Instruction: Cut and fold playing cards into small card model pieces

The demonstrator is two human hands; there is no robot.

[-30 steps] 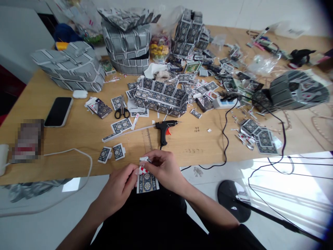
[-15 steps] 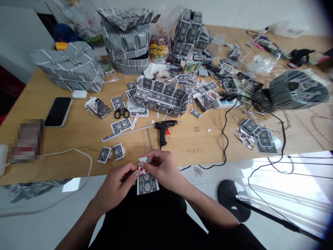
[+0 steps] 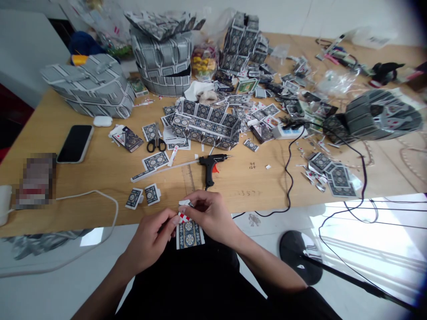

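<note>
Between my two hands, at the table's front edge, is a folded playing card (image 3: pixel 190 234) with a blue-and-white patterned back and a flap showing red and white. My left hand (image 3: pixel 153 235) pinches its left side between thumb and fingers. From the right, my right hand (image 3: pixel 210 218) grips the upper part, its thumb lying over the folded flap. The fingertips hide some of the fold. Just beyond my hands, a black glue gun (image 3: pixel 210 169) with a red trigger lies on its side. Two small folded card pieces (image 3: pixel 152 194) rest to the left of it.
Black scissors (image 3: pixel 156 141) lie near an open box made of cards (image 3: pixel 207 124). A phone (image 3: pixel 75 143) is at left. Larger card-built shapes (image 3: pixel 163 58) stand at the back. Black cables (image 3: pixel 290 178) run from a power strip (image 3: pixel 290 130) over the front edge.
Both hands stay in nearly the same place, still holding the folded card. The whole view shifts very slightly; nothing on the table has visibly moved.
</note>
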